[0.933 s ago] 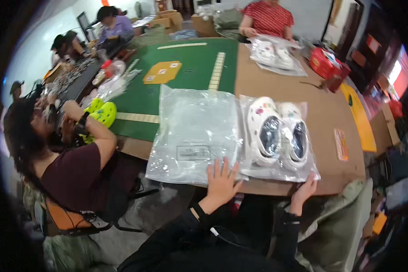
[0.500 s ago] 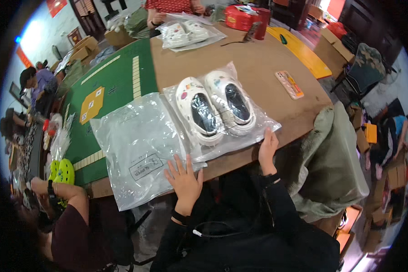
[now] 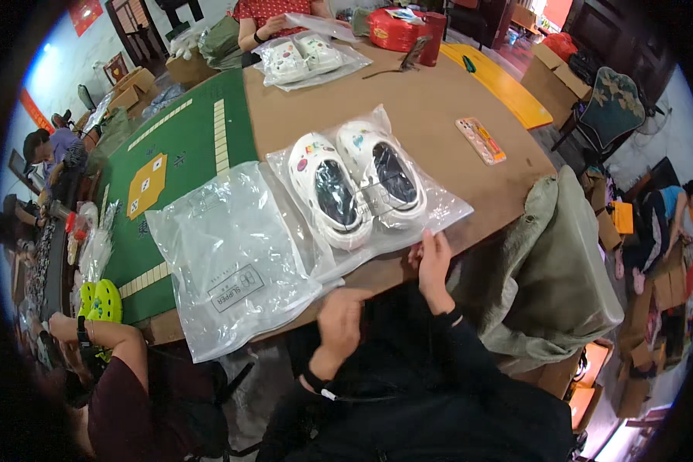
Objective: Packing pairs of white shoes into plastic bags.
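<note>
Right-hand fingers point(image 3: 431, 245) pressed together, pinching near edge of clear bag point(image 3: 439, 212); right hand point(image 3: 433, 266) at table point(image 3: 470, 85) edge. Left hand point(image 3: 340, 323) curled loosely, holding nothing, just below it. Judged: sealing stage; next needs press along bag mouth. White clogs point(image 3: 358, 185) bagged, side by side, right of empty bags point(image 3: 235, 266).

Brown table point(image 3: 439, 108), green mat point(image 3: 185, 154), cardboard boxes point(image 3: 550, 65)

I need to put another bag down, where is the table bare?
Bare brown table lies between the bagged white clogs and the far bagged pair, and right toward the phone. The green mat is mostly free. The near edge is crowded with the empty bags.
</note>
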